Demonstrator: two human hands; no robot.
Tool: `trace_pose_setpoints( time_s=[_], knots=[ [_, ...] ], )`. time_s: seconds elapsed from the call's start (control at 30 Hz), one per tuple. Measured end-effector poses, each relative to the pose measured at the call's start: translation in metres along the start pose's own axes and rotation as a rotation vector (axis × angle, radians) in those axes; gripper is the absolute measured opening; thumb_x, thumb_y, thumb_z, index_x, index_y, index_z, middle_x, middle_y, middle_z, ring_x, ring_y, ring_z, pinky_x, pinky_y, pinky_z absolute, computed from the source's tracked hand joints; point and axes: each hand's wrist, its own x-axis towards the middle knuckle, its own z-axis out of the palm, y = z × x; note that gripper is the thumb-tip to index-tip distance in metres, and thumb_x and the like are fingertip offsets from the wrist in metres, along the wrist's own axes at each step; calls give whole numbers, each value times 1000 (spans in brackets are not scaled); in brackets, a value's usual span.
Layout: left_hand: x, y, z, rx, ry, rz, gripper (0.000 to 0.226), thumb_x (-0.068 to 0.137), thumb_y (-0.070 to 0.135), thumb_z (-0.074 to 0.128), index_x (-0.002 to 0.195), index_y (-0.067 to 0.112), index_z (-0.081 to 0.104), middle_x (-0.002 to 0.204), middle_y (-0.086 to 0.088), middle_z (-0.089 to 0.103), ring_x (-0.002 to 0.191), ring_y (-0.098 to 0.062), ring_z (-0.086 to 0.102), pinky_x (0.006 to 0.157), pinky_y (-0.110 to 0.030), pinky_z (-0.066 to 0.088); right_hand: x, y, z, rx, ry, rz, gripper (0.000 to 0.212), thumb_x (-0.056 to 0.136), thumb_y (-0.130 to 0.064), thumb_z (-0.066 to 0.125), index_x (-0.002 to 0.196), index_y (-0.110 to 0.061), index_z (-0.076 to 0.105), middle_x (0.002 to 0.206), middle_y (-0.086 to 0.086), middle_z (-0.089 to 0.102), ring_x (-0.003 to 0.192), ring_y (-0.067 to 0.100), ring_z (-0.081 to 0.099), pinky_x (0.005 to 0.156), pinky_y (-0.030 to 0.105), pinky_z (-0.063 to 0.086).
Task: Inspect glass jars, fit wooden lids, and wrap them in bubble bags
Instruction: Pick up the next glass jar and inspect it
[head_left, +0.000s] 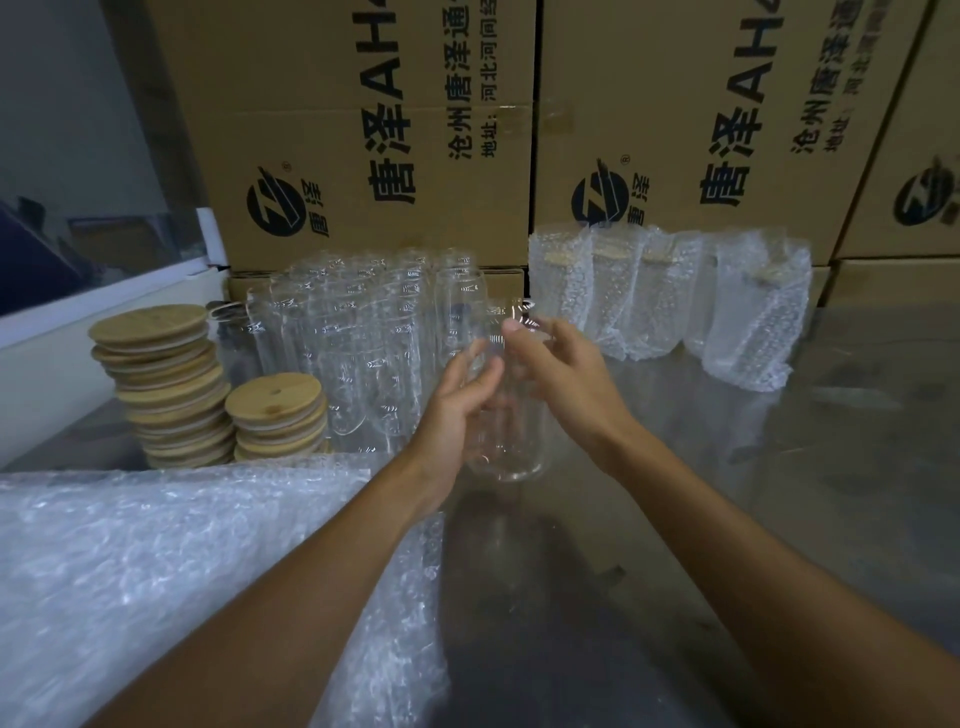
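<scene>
**Jar held between both hands, slip risk**

Jar (511, 410) lifted off the table (675, 519), upright, no lid on, in front of the cluster of bare jars (363, 332). Left hand (457, 410) grips its side, fingers curled round the glass. Right hand (561, 374) grips near the rim, thumb up top. Likely the inspection step.

Risks: smooth glass could slip and hit the steel top or knock the bare jars just behind. Lids (171, 384) stacked high and uneven at left, a nudge could topple them. Bubble bags (182, 571) near left forearm could snag.
</scene>
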Motion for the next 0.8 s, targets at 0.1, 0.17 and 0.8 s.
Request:
trace_pose_setpoints(
  time_s=[0.1, 0.17, 0.8],
  knots=[
    [1, -2, 0, 82, 27, 66, 70, 79, 49, 64, 145, 40, 42, 119, -8, 71, 105, -23, 70, 97, -43, 50, 1, -5, -8, -126, 24, -55, 63, 92, -50, 67, 142, -14, 53, 118, -5, 65, 112, 9, 63, 95, 27, 52],
    [2, -3, -1, 114, 52, 75, 71, 77, 49, 67, 143, 40, 44, 118, -4, 72, 106, -20, 70, 96, -40, 49, 2, -5, -10, -171, 21, -68, 64, 92, -50, 68, 141, -12, 54, 118, -6, 65, 110, 7, 62, 93, 26, 52],
    [7, -14, -3, 223, 150, 91, 77, 46, 49, 76, 115, 41, 42, 107, 4, 68, 97, -10, 69, 87, -34, 52, -5, -11, -3, -441, -37, -208, 55, 91, -39, 69, 141, -21, 53, 136, -4, 55, 120, 8, 52, 98, 28, 47]
  ],
)
